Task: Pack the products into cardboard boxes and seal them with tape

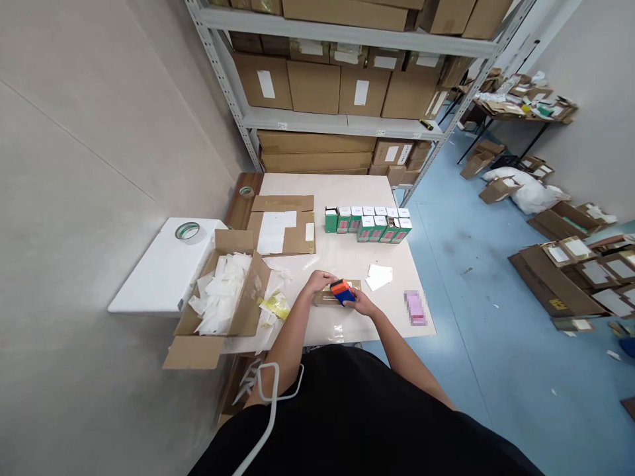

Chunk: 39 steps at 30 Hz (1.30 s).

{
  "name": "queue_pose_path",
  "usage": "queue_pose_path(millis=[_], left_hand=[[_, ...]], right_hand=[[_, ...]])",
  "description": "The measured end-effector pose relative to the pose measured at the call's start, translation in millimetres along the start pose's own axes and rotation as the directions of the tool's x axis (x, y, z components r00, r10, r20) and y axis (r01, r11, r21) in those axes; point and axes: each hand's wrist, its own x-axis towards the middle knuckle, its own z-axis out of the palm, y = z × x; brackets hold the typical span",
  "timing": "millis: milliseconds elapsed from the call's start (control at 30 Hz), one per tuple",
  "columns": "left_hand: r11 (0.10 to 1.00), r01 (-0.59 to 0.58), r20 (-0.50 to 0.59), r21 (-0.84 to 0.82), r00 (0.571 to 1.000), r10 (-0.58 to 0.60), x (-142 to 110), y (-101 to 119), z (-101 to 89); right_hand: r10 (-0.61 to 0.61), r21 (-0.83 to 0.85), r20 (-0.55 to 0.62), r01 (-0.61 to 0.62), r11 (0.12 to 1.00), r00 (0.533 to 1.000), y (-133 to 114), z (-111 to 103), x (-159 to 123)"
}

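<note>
My right hand (363, 303) is closed around a handheld orange-and-blue tape dispenser (343, 292), tilted over a small brown cardboard box (325, 298). That box lies near the front edge of the table (317, 327), partly hidden by the dispenser and my hands. At the box's far left, my left hand (320, 281) has its fingers bent over the edge, close to the dispenser's orange end. White cards (380, 276) lie just beyond my right hand. A pixelated pink item (415, 308) is farther right.
Several green-and-white boxes (380, 228) stand in rows at the back right. On the left is an open carton (258, 291) full of white paper, beside a flattened cardboard piece (305, 231). A tape roll (187, 231) rests on a white surface. Loaded shelves (317, 122) rise behind.
</note>
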Motion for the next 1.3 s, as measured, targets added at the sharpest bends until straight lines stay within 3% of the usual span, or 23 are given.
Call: queue_pose_path(millis=[233, 467, 733, 933, 1133, 1300], left_hand=[[0.989, 0.055, -0.140, -0.140, 0.987, -0.075, -12.7, -21.3, 3.1], [0.987, -0.016, -0.360, -0.159, 0.932, -0.043, -11.6, -31.4, 10.3], [0.985, -0.077, -0.532, -0.153, 0.846, -0.017, -9.4, -39.0, -11.5], [0.999, -0.010, -0.589, -0.049, 0.808, -0.021, -7.9, -63.6, -11.5], [0.994, 0.111, -0.604, -0.024, 0.790, -0.103, -11.9, -99.0, -18.2], [0.984, 0.179, -0.593, -0.010, 0.791, -0.150, -10.8, -115.2, -21.8]], right_hand=[[0.087, -0.127, -0.163, -0.109, 0.986, 0.983, -12.7, 1.3, -8.0], [0.059, -0.193, -0.184, -0.095, 0.977, 0.981, -22.9, 2.2, -2.3], [0.074, -0.275, -0.186, -0.124, 0.953, 0.980, -25.8, -32.5, -2.3], [0.093, -0.380, -0.128, -0.135, 0.915, 0.987, -36.0, -40.1, 7.3], [0.082, -0.581, -0.136, -0.146, 0.801, 0.987, -47.7, -17.6, 25.1], [0.144, -0.704, -0.103, -0.174, 0.688, 0.984, -53.9, -4.9, 42.3]])
